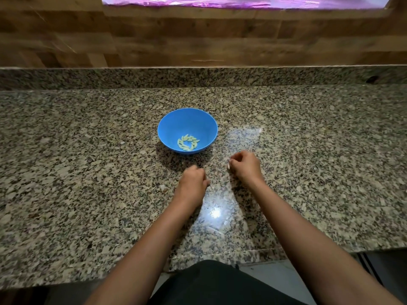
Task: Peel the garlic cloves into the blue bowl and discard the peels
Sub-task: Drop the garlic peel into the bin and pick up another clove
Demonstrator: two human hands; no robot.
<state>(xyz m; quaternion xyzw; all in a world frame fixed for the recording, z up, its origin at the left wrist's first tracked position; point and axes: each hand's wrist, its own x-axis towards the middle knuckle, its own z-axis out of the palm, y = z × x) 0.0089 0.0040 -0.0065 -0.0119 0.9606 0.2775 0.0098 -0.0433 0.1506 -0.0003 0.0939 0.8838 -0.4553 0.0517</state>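
A speckled granite bench runs below a wood-panelled wall. The round blue plastic bowl at centre holds pale peeled garlic cloves. Nearer, both hands curl knuckles-up; whether they grip anything cannot be told.

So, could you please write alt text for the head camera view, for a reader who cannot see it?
A person's two hands, the left hand and the right hand, rest with curled fingers on a speckled granite counter, just in front of a blue bowl holding a small pile of peeled garlic cloves. What the fingers hold is too small to tell.
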